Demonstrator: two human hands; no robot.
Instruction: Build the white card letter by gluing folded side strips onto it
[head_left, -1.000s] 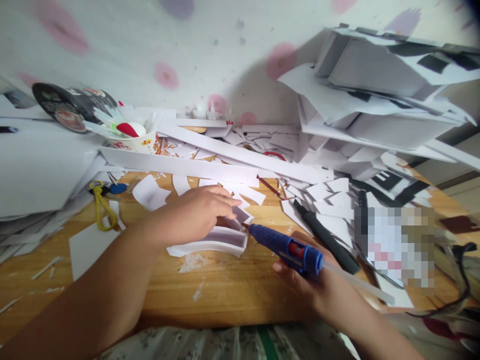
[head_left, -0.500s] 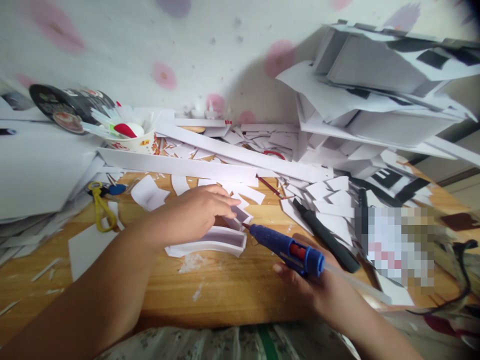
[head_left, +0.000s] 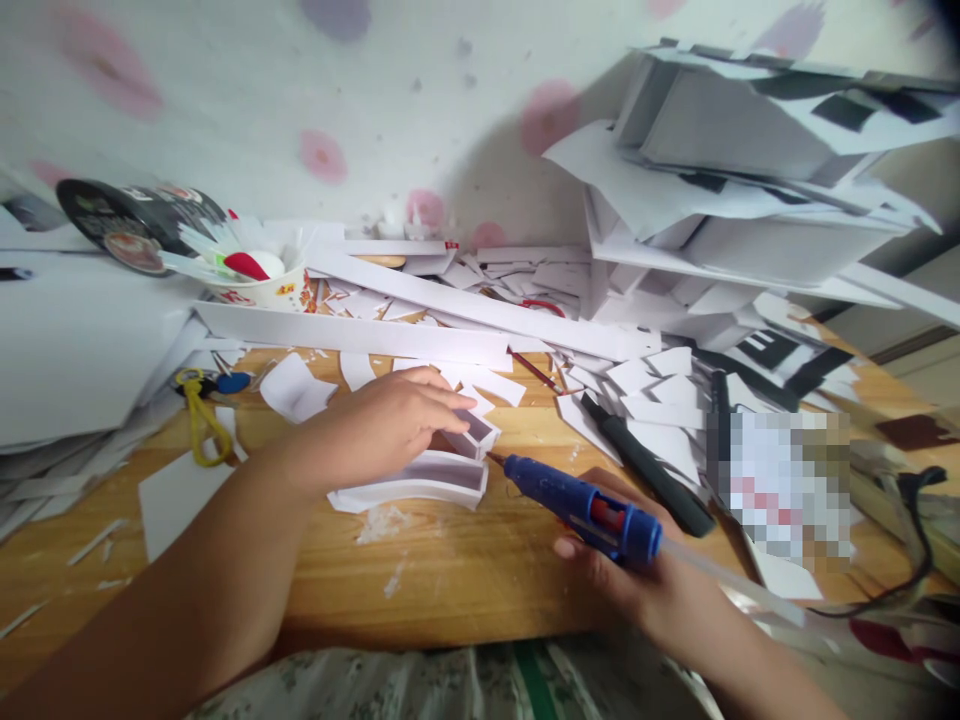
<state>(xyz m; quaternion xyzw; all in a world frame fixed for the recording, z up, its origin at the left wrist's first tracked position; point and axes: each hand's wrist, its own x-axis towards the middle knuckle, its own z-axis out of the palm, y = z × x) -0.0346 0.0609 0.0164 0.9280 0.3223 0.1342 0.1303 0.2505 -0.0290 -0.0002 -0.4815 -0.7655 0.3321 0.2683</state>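
My right hand [head_left: 637, 575] is wrapped round a blue hot glue gun [head_left: 581, 505], with a clear glue stick [head_left: 739, 575] running out of its back. Its nozzle points left, just off the right ends of two white board pieces. The nearer one is a curved, open-topped white trough [head_left: 420, 490] lying on the table. Behind it sits a smaller white open piece [head_left: 478, 438], partly covered by my left hand [head_left: 390, 425]. The thumb and fingers of that hand close on the smaller piece's far side; the exact contact is partly hidden.
A black-handled cutter [head_left: 652, 465] lies on paper scraps at the right. Long white strips [head_left: 360, 330] cross behind the hands. Yellow-handled scissors [head_left: 202, 420] and a paper tub [head_left: 262, 290] stand at the left. A white board structure [head_left: 720, 230] rises at the back right.
The glue gun has shifted slightly right and down, its nozzle now a little farther from the white pieces. My left hand stays on the smaller piece. The view has moved slightly.
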